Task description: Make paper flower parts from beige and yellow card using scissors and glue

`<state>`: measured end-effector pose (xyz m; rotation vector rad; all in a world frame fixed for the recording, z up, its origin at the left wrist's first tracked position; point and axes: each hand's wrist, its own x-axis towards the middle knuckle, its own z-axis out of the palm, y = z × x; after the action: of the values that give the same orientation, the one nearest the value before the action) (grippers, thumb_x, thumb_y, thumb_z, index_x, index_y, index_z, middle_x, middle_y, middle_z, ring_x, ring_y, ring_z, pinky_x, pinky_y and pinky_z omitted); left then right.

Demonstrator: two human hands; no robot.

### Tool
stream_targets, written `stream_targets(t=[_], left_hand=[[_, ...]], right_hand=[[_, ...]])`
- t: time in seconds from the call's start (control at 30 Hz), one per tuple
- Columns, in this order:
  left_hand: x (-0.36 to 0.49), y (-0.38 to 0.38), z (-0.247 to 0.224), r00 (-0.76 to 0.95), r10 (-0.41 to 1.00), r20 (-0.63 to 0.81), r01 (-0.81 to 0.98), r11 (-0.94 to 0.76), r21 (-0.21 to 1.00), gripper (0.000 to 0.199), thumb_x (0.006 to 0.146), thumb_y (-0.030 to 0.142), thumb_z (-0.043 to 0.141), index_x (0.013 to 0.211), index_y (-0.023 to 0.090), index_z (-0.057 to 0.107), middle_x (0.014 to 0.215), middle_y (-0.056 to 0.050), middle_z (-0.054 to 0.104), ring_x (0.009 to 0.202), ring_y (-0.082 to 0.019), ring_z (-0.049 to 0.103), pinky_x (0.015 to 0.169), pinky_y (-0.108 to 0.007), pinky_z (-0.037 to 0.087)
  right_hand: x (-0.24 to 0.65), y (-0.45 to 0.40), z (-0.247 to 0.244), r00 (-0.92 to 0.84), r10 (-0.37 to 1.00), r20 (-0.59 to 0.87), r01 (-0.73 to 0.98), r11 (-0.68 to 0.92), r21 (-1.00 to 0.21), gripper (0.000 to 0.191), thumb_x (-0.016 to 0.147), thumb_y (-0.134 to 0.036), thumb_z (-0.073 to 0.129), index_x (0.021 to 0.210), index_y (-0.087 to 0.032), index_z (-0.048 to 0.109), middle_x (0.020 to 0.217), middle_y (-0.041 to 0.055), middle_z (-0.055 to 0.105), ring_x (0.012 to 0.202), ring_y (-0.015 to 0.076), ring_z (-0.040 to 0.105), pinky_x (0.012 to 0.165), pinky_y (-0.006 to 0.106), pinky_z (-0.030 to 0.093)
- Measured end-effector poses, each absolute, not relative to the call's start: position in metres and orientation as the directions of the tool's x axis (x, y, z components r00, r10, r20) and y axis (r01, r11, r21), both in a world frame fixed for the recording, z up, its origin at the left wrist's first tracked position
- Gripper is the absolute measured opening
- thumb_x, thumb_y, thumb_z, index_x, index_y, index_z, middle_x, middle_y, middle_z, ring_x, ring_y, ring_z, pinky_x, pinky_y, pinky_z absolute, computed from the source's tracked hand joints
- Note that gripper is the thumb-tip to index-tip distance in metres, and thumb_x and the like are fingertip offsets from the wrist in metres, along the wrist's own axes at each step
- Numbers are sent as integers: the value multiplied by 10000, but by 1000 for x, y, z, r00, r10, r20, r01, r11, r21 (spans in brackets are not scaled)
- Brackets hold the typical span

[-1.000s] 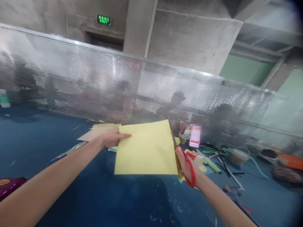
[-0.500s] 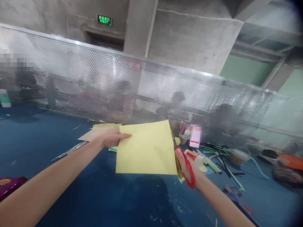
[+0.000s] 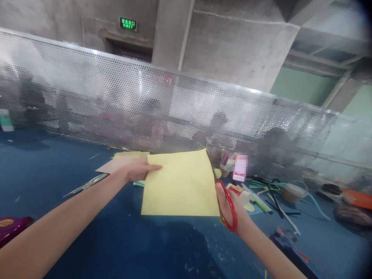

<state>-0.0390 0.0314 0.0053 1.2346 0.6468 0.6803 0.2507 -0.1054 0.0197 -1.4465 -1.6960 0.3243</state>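
Note:
My left hand (image 3: 140, 170) pinches the left edge of a sheet of yellow paper (image 3: 180, 186), thumb on top and the other fingers hidden behind it. The sheet is held up over the blue table. At its right edge, my right hand (image 3: 228, 201) is closed around red-handled scissors (image 3: 232, 209). Their blades run along that edge toward the top corner and are partly hidden by the paper. A narrow yellow piece shows below the scissors, by my right hand.
A blue table (image 3: 116, 248) carries paper scraps. Behind my left hand lie pale sheets (image 3: 109, 166). To the right are a white glue bottle (image 3: 240, 193), a lit phone (image 3: 240, 167), a cup of sticks (image 3: 225, 164) and coloured strips (image 3: 279, 205). A perforated metal screen (image 3: 122, 104) stands behind, people beyond it.
The sheet's lower right corner has shifted slightly right and down, covering more of the narrow yellow piece by the scissors. My right hand's grip has turned slightly; my left hand barely moved.

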Motion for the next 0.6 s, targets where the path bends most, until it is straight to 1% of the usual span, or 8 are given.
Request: stream_targets(t=[0.07, 0.17, 0.37, 0.47, 0.6], left_hand=[[-38, 31, 6, 643, 762, -76, -111, 190, 976, 487, 660, 311, 738, 1095, 142, 600, 1099, -114, 641, 1043, -256, 581, 931, -361, 452], [-38, 30, 7, 631, 771, -82, -103, 188, 977, 500, 650, 324, 743, 1095, 144, 601, 1082, -111, 650, 1048, -256, 578, 930, -356, 452], [-38, 29, 7, 630, 771, -89, -104, 197, 975, 451, 669, 307, 732, 1072, 142, 614, 1070, -106, 657, 1038, -246, 586, 923, -349, 459], [-38, 29, 6, 649, 756, -83, -105, 197, 975, 435, 681, 289, 725, 1074, 143, 612, 1075, -102, 655, 1026, -237, 593, 913, -342, 465], [-39, 29, 5, 661, 746, -81, -107, 201, 974, 402, 695, 282, 715, 1057, 138, 620, 1065, -97, 661, 999, -225, 609, 899, -332, 473]], right_hand=[[250, -107, 21, 44, 908, 417, 716, 263, -647, 508, 845, -546, 321, 655, -161, 593, 629, 86, 644, 670, 242, 587, 588, 317, 458], [248, -108, 22, 63, 898, 436, 750, 245, -614, 514, 854, -547, 284, 630, -175, 559, 599, 72, 624, 654, 234, 576, 556, 310, 451], [250, -103, 19, -55, 890, 452, 768, 327, -551, 427, 872, -500, 285, 727, -200, 553, 704, 51, 651, 669, 214, 588, 624, 316, 468], [250, -102, 22, -56, 895, 443, 777, 318, -543, 430, 871, -501, 284, 706, -204, 546, 694, 47, 650, 670, 214, 596, 625, 311, 472], [249, -103, 26, -36, 900, 434, 769, 302, -564, 428, 866, -499, 299, 682, -201, 545, 694, 51, 655, 701, 218, 605, 645, 299, 476]])
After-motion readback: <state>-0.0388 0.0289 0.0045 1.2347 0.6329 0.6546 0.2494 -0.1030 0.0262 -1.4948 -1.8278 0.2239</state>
